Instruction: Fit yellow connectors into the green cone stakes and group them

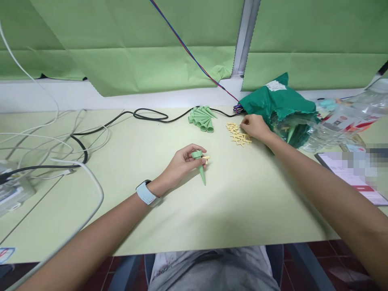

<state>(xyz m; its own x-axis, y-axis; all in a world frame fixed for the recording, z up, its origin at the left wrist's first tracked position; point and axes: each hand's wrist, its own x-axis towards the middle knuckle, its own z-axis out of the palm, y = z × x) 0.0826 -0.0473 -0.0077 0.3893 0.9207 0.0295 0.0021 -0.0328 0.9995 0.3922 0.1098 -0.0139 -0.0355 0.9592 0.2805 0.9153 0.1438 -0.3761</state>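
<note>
My left hand (189, 159) is closed on a green spike (200, 169), its tip pointing down over the table. A small yellow piece (206, 157) sticks out beside the spike between the same fingers. My right hand (254, 125) is at the right edge of a pile of small yellow pieces (241, 138), its fingertips pinched together; whatever they hold, if anything, is too small to make out. Several green spikes (202, 119) lie fanned out left of the pile.
A torn green bag (279, 99) and clear plastic bottles (342, 121) stand at the right, behind a tablet-like screen (354, 178). Black cable (151, 117) runs along the back. White cables (97, 186) and a power strip (13, 190) occupy the left.
</note>
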